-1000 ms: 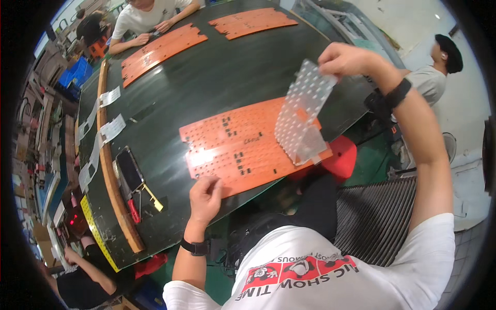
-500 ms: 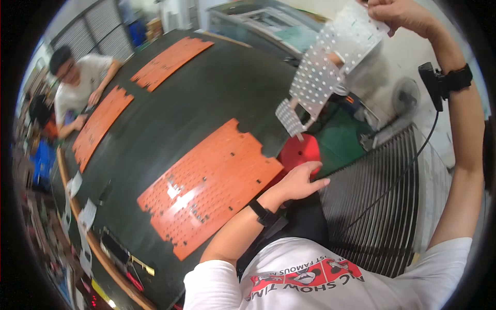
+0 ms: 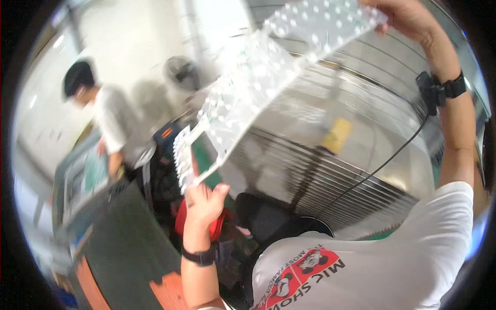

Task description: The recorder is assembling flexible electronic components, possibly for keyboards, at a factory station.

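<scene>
A long translucent plastic panel [image 3: 245, 85], dotted all over with white spots and with a cutout near its lower end, slants through the air in front of me. My right hand [image 3: 403, 18] pinches its upper corner at the top right. At the panel's lower left end is my left hand [image 3: 204, 204], its fingertips against or just beside the edge. The left thumb stands apart from the fingers, which are partly hidden and blurred. Below the left hand shows a round red thing [image 3: 181, 219], partly covered.
The dark tabletop [image 3: 119, 237] at the lower left bears orange perforated panels [image 3: 170, 292]. A person in a white shirt [image 3: 116, 116] stands beyond it, by a grey tub [image 3: 62, 181]. A slatted dark rack [image 3: 279, 160] and a metal surface [image 3: 387, 129] lie right. A fan [image 3: 181, 72] stands behind.
My view has swung right, away from the table. The translucent panel now spans across me, still in my right hand, and my left hand has risen to its lower end.
</scene>
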Demonstrator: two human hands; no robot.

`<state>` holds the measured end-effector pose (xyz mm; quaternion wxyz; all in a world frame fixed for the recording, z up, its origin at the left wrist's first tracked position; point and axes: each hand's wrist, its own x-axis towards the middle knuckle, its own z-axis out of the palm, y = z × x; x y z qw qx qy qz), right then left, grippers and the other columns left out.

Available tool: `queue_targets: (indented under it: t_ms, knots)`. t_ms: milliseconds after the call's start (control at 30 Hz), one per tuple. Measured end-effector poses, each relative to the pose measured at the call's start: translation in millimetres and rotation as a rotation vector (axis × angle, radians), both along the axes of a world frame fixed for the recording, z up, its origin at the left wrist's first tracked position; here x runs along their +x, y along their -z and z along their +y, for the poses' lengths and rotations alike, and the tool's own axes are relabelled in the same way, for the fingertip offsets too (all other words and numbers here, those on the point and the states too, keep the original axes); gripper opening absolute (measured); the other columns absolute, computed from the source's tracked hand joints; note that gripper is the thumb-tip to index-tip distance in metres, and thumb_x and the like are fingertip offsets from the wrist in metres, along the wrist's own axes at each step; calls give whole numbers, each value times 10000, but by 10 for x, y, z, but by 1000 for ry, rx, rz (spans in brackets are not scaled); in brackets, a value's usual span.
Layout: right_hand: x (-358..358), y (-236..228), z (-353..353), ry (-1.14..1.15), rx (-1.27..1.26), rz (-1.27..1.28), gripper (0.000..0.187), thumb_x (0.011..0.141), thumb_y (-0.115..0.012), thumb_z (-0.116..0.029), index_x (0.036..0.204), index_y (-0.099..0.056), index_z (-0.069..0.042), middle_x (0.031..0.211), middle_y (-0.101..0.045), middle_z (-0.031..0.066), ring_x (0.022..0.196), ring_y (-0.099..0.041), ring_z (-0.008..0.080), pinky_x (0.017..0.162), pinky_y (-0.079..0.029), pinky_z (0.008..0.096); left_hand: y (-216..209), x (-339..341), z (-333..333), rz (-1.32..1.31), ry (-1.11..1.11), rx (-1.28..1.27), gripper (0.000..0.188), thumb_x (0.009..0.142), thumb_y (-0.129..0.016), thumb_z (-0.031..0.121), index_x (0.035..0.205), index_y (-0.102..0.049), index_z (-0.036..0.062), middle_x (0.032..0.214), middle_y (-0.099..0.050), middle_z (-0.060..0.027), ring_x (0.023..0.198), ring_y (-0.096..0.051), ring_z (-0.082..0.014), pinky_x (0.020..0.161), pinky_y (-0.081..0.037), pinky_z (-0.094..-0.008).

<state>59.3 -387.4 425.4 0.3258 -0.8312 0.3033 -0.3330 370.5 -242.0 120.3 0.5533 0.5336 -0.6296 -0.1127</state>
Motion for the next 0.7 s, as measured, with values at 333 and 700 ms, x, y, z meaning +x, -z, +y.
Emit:
queue_targets:
  t_ms: [333, 700]
  knots:
    - [-2521, 1518, 875, 828, 343, -157, 169, 872, -602, -197, 859, -618, -29, 612, -602, 45, 424, -561, 99, 404, -486, 223, -567, -1658, -992, -492, 522, -73, 529, 816, -645, 260, 1217, -484, -46, 1200, -504, -281, 1067, -493, -448, 919, -405, -433]
    - [-3476, 2415, 1091, 1121, 617, -332, 157, 864, -605, -177, 826, -611, -25, 637, -609, 59, 459, -581, 116, 448, -526, 260, -825, -2769, -1649, -1005, 740, 481, 727, 865, -395, 633, 1252, -506, 27, 1217, -552, -205, 1172, -496, -342, 1003, -359, -386]
